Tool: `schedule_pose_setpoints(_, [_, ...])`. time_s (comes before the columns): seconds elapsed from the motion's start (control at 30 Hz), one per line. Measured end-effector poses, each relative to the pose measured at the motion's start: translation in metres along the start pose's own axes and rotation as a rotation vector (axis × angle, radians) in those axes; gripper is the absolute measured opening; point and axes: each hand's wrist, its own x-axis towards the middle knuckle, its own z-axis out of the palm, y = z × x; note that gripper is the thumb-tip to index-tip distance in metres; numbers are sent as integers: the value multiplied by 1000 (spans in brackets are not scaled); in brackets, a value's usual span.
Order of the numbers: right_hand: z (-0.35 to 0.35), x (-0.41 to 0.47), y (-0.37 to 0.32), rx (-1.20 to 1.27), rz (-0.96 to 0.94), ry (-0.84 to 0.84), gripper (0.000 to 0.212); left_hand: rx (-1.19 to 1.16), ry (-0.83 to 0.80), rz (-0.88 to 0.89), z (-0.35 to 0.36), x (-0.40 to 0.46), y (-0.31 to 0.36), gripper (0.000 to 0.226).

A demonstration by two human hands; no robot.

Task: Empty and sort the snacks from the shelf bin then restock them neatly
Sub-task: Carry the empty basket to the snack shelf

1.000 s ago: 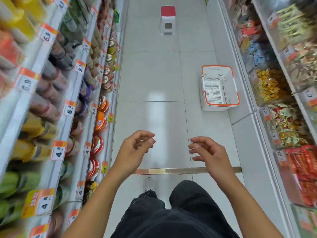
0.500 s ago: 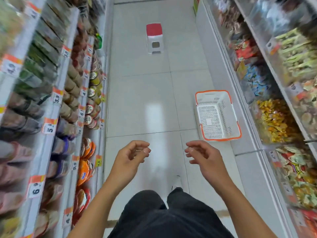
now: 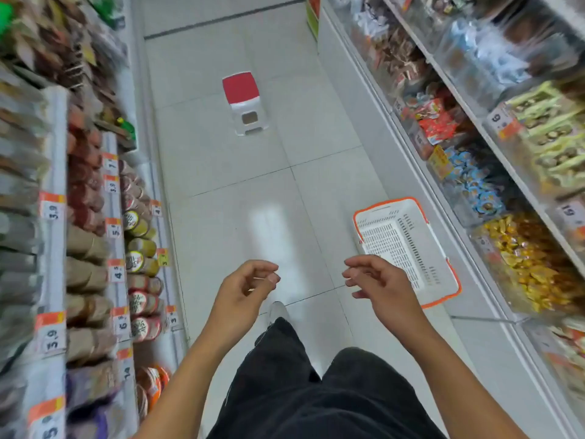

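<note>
Hands are held loosely curled and empty: left hand, right hand. Just beyond the right hand, the white basket sits empty on the floor. Beside the basket, the yellow-snack bin looks untouched; emptying seems not begun. Tags read 3.9, 4.5.

We have a single view, from a wide-angle camera worn on the person's head, facing forward and steeply down a shop aisle. Nearest the lens hang the left hand and right hand. Just beyond the right fingers lies the white slotted plastic basket with orange rim; far past both fingertips stands the red-topped white plastic stool.
</note>
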Motion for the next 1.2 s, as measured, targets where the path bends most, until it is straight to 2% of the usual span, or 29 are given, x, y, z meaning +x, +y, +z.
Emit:
schedule_pose_setpoints(0.17, [-61,13,14,179,166,353,16,199,-344,61,66,101,78,16])
schedule_pose_setpoints(0.3, [-98,18,52,332,274,567,17,371,-611,127,154,161,101,14])
schedule_pose_setpoints(0.4, [-120,44,99,399,364,665,18,521,-731,127,220,210,87,18])
schedule_pose_setpoints(0.57, [-156,122,199,524,584,811,10,824,-824,28,311,313,11,10])
schedule_pose_setpoints(0.7, [-177,202,313,502,759,925,20,1080,-801,43,378,418,-72,26])
schedule_pose_setpoints(0.77, [-183,246,383,404,839,950,36,1108,-725,75,410,482,-126,40])
schedule_pose_setpoints(0.87, [-191,306,487,293,974,1020,66,1233,-599,150,451,570,-210,76])
schedule_pose_setpoints(0.93, [-197,337,544,269,1051,1074,77,1279,-554,187,472,615,-251,87])
schedule_pose_setpoints(1.0, [-202,357,584,308,1092,1141,73,1193,-538,215,489,648,-280,78])
schedule_pose_setpoints(1.1, [-207,367,624,338,1108,1239,46,1202,-458,302,502,680,-300,48])
schedule_pose_setpoints(1.2, [-207,362,642,274,1085,1281,25,1224,-437,343,503,696,-308,33])
